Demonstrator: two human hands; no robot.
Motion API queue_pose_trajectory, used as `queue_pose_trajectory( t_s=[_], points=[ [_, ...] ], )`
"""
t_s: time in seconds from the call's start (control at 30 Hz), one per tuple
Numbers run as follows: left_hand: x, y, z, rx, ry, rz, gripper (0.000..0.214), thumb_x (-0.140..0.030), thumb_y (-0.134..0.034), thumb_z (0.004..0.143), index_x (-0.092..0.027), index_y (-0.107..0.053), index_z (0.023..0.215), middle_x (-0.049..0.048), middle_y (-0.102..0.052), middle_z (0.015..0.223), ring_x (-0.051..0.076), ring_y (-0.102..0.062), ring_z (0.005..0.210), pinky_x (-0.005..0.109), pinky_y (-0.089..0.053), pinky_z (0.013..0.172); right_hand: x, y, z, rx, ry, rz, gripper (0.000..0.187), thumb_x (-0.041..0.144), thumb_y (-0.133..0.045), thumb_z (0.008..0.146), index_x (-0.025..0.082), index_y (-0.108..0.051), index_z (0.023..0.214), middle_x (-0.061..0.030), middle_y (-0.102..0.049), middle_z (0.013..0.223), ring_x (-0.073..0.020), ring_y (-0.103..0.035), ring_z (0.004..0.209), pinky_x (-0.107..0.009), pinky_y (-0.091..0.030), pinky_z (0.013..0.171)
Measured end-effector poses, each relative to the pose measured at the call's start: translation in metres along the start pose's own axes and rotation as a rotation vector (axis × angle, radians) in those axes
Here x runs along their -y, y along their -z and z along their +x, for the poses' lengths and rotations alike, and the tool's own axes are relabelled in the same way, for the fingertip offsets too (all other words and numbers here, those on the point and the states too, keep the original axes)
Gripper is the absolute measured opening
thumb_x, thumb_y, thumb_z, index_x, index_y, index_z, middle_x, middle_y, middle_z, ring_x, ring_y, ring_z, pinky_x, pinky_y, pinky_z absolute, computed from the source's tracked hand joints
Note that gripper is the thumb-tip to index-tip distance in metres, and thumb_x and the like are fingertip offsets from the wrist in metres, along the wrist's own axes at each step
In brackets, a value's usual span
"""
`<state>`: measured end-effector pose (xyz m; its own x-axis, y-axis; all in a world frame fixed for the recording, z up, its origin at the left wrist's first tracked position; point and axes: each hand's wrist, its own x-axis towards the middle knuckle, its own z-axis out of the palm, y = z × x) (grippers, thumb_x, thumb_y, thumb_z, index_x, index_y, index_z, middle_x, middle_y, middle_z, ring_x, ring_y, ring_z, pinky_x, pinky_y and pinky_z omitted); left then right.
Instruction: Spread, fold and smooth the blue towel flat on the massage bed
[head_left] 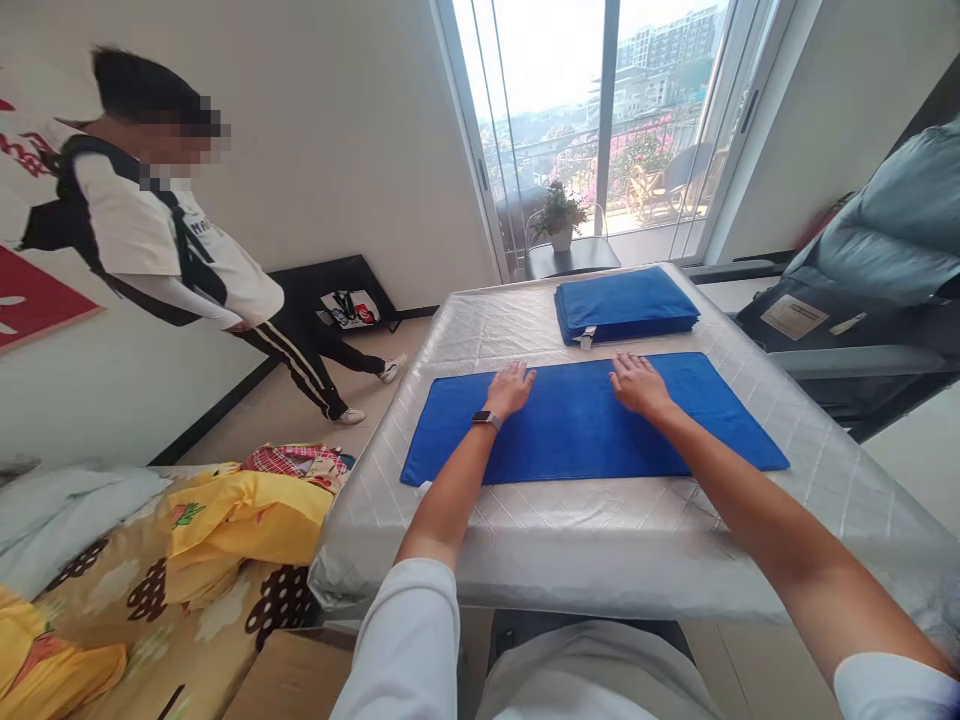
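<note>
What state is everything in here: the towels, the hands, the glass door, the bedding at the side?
Blue towel: spread flat on the table.
Towel stack: folded, behind it.
Left hand: open, flat on towel.
Right hand: open, flat on towel.
Glass door: looks shut.
Yellow bedding: crumpled.

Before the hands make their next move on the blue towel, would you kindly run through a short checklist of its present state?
1. Blue towel lies spread flat on the table: ok.
2. Left hand rests palm down on the towel: ok.
3. Right hand rests palm down on the towel: ok.
4. Folded stack sits apart, behind the towel: ok.
5. Towel free of small creases: cannot tell.
6. Bystander stands away from the table: ok.
</note>
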<state>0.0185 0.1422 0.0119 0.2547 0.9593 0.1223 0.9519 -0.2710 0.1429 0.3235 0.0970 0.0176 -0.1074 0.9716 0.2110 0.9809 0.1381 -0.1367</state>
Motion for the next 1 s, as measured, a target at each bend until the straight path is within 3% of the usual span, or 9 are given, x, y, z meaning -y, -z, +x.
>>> queue_pose_trajectory(
  t_s=[0.07, 0.13, 0.2, 0.3, 0.43, 0.6, 0.7, 0.8, 1.0],
  points=[
    [-0.04, -0.013, 0.007, 0.017, -0.11, -0.011, 0.064, -0.051, -0.02, 0.109, -0.015, -0.042, 0.157, 0.0136, -0.037, 0.165, 0.025, -0.03, 0.155, 0.044, -0.023, 0.127, 0.043, -0.01, 0.01, 0.055, 0.126, 0.017, 0.065, 0.036, -0.023, 0.105, 0.004, -0.04, 0.158, -0.0141, -0.033, 0.167, -0.0267, -0.026, 0.155, -0.042, -0.017, 0.128],
    [-0.065, -0.025, 0.009, 0.026, -0.151, -0.005, 0.062, -0.046, -0.018, 0.109, -0.015, -0.04, 0.158, 0.0137, -0.036, 0.165, 0.024, -0.029, 0.155, 0.045, -0.021, 0.128, 0.074, -0.02, 0.018, 0.11, 0.158, 0.039, 0.064, 0.033, -0.023, 0.104, 0.004, -0.037, 0.16, -0.0132, -0.031, 0.167, -0.0251, -0.024, 0.156, -0.041, -0.016, 0.128],
    [-0.075, -0.032, 0.009, 0.035, -0.153, -0.003, 0.061, -0.043, -0.016, 0.11, -0.015, -0.039, 0.159, 0.0133, -0.035, 0.166, 0.024, -0.028, 0.156, 0.045, -0.021, 0.128, 0.089, -0.028, 0.023, 0.168, 0.141, 0.056, 0.063, 0.03, -0.022, 0.104, 0.006, -0.035, 0.161, -0.0121, -0.029, 0.168, -0.0241, -0.023, 0.156, -0.042, -0.017, 0.128],
    [-0.068, -0.036, 0.008, 0.054, -0.154, -0.018, 0.065, -0.048, -0.015, 0.109, -0.015, -0.037, 0.16, 0.0124, -0.033, 0.167, 0.023, -0.025, 0.157, 0.043, -0.019, 0.129, 0.086, -0.036, 0.025, 0.214, 0.112, 0.073, 0.065, 0.038, -0.02, 0.105, 0.01, -0.032, 0.163, -0.0102, -0.026, 0.169, -0.0234, -0.021, 0.157, -0.044, -0.016, 0.128],
    [-0.024, -0.026, 0.006, 0.093, -0.088, -0.033, 0.068, -0.055, -0.015, 0.108, -0.018, -0.034, 0.162, 0.0115, -0.03, 0.168, 0.022, -0.023, 0.157, 0.043, -0.017, 0.129, 0.027, -0.033, 0.022, 0.228, 0.049, 0.049, 0.07, 0.048, -0.02, 0.105, 0.012, -0.029, 0.164, -0.0081, -0.023, 0.171, -0.0227, -0.018, 0.158, -0.044, -0.013, 0.129],
    [0.084, -0.001, -0.019, 0.064, 0.145, 0.032, 0.065, -0.055, -0.017, 0.108, -0.022, -0.034, 0.161, 0.0125, -0.031, 0.168, 0.025, -0.025, 0.157, 0.05, -0.02, 0.127, -0.107, -0.017, 0.0, 0.18, -0.238, -0.015, 0.076, 0.05, -0.018, 0.104, 0.004, -0.026, 0.164, -0.0134, -0.022, 0.17, -0.0265, -0.019, 0.158, -0.046, -0.015, 0.129],
    [0.141, 0.005, -0.038, 0.061, 0.254, 0.062, 0.068, -0.055, -0.014, 0.107, -0.019, -0.032, 0.162, 0.0123, -0.028, 0.169, 0.026, -0.024, 0.157, 0.049, -0.02, 0.127, -0.161, -0.013, -0.013, 0.177, -0.288, -0.017, 0.078, 0.05, -0.018, 0.104, -0.001, -0.025, 0.163, -0.0164, -0.022, 0.17, -0.0283, -0.022, 0.157, -0.046, -0.019, 0.128],
    [0.166, 0.004, -0.047, 0.064, 0.275, 0.078, 0.072, -0.057, -0.012, 0.107, -0.014, -0.029, 0.163, 0.0126, -0.024, 0.17, 0.025, -0.021, 0.158, 0.044, -0.017, 0.128, -0.177, -0.017, -0.018, 0.16, -0.25, -0.019, 0.078, 0.049, -0.019, 0.104, -0.002, -0.026, 0.162, -0.0175, -0.023, 0.17, -0.0275, -0.022, 0.157, -0.044, -0.019, 0.128],
    [0.159, 0.008, -0.045, 0.094, 0.284, 0.089, 0.077, -0.061, -0.012, 0.105, -0.012, -0.026, 0.164, 0.0146, -0.021, 0.17, 0.027, -0.018, 0.158, 0.046, -0.016, 0.128, -0.171, -0.017, -0.016, 0.099, -0.249, 0.062, 0.077, 0.049, -0.027, 0.1, 0.002, -0.032, 0.16, -0.0195, -0.029, 0.167, -0.033, -0.028, 0.154, -0.05, -0.022, 0.127]
  ],
)
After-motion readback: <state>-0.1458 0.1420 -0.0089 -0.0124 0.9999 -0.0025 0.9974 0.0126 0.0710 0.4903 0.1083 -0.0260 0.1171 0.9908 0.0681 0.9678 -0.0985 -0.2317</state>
